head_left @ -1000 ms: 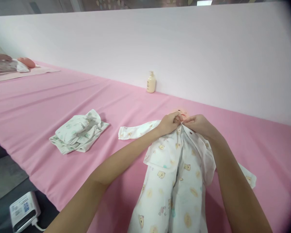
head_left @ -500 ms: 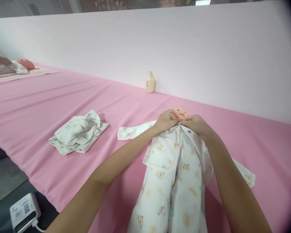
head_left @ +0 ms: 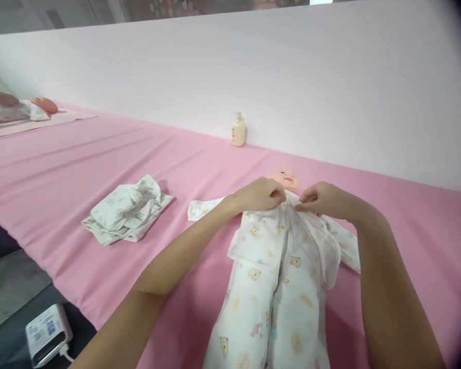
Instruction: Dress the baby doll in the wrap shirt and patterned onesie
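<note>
Left hand [head_left: 259,195] and right hand [head_left: 322,200] pinch the romper [head_left: 276,277] collar, fingers clenched on cloth, tips nearly meeting. Romper's long axis runs from fingers toward the person. Doll head [head_left: 287,179] just beyond fingers. Both hands equally near.

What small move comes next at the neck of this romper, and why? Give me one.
Probably press the two top edges together so the neck closes first. The left hand and right hand each pinch one front edge of the romper just below the doll's head. The edges nearly meet there, while the front gapes open lower down.
</note>
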Tool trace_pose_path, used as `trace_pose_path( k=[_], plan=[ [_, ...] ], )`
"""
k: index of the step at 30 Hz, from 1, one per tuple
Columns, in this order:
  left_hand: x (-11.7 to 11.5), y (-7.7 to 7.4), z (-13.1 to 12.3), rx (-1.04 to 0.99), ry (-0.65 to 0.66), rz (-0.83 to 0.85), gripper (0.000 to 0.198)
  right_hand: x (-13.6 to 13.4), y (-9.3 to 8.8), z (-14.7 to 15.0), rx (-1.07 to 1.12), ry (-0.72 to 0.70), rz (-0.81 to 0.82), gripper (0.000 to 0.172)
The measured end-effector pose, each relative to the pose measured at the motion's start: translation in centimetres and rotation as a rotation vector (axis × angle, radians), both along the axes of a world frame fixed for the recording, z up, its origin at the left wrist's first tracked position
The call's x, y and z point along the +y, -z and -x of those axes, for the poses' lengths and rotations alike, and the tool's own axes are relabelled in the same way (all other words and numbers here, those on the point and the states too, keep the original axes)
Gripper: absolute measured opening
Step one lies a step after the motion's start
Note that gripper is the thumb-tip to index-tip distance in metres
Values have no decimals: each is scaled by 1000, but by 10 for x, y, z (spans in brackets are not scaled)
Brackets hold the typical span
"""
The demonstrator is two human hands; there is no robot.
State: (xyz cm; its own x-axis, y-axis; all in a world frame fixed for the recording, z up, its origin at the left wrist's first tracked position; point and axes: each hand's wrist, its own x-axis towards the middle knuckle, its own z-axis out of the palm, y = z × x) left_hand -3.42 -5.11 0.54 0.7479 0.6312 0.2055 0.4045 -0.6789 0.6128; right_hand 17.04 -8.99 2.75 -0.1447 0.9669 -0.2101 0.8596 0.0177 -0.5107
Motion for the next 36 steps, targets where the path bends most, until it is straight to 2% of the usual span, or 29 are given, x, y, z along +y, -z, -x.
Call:
trace_pose_path(
  k=[5, 9, 12, 18, 23, 27, 30, 36],
  plan=[
    [-2, -4, 0, -19, 50, 88, 19, -3, -1, 5, 62, -24, -49, 35],
    [0, -7, 2, 12, 128, 160, 23, -6, -4, 9, 109, -73, -41, 29],
    [-5, -10, 2, 0, 80, 150, 23, -6, -6, 8, 107, -88, -15, 20],
    [-8, -12, 0, -3, 30, 122, 19, -7, -8, 10, 126, -5, -61, 6],
    [0, -8, 1, -53, 24, 214, 19, -8, -8, 13, 252, -7, -73, 16],
    [1, -6, 0, -137, 35, 388, 17, -11, -10, 15, 282, 7, -114, 24],
    [-1, -6, 0, -209, 0, 494, 26, -13, -12, 16, 283, 21, -113, 26],
    [-3, -5, -2, -218, -50, 564, 30, -11, -5, 19, 301, -25, -115, 31]
  ],
)
